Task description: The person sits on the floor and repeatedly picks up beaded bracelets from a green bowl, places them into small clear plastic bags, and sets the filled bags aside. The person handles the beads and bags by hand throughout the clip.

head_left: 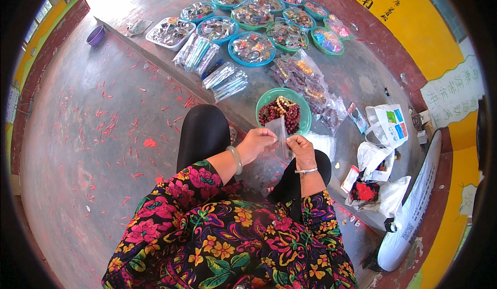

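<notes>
Two hands meet just above the lap, both pinched on one small clear plastic bag [280, 134]. The left hand [255, 143] has thumb and fingertips closed on the bag's left edge; the right hand [302, 150] grips the right edge the same way, its other fingers curled in. The bag hangs between them, in front of a green bowl [265, 102] heaped with dark red and pale beads [282, 112] that sits on the grey concrete step [357, 77]. Whether the bag's mouth is parted, or anything is inside it, cannot be told at this size. Judged by its look the bag is near weightless, limp and slick — thin film that likely sags, clings to itself and slips from a loose pinch. Best hold is probably right at the top rim, one side per hand, so the mouth can be drawn apart. More blue and green bowls [252, 48] of packed trinkets line the step beyond — white carrier bags [385, 125] lie to the right.
</notes>
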The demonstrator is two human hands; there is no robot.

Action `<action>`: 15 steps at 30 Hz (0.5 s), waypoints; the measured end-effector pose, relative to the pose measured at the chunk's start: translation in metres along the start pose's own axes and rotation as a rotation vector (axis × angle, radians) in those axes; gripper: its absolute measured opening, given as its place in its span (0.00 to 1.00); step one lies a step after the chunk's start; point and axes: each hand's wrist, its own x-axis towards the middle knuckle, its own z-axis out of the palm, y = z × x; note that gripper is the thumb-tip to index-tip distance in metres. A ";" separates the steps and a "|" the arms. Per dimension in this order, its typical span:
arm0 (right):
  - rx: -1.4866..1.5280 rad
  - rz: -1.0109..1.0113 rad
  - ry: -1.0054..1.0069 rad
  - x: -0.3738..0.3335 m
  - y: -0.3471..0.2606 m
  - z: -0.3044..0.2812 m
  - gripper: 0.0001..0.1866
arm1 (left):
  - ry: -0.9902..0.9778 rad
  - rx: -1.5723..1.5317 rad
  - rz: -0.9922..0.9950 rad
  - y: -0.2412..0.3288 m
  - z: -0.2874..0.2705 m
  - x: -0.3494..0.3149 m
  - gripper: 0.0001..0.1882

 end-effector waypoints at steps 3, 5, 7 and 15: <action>-0.118 -0.030 -0.034 -0.002 0.000 0.002 0.03 | -0.020 -0.021 -0.004 0.003 0.004 -0.003 0.04; -0.157 -0.043 -0.063 -0.003 -0.002 0.004 0.03 | -0.028 0.040 -0.012 0.003 0.006 -0.004 0.04; -0.171 -0.055 -0.085 -0.004 -0.003 0.006 0.03 | -0.036 0.074 -0.016 0.001 0.005 -0.003 0.04; -0.184 -0.029 -0.081 -0.006 -0.007 0.007 0.02 | -0.027 0.055 -0.064 0.000 0.000 -0.001 0.05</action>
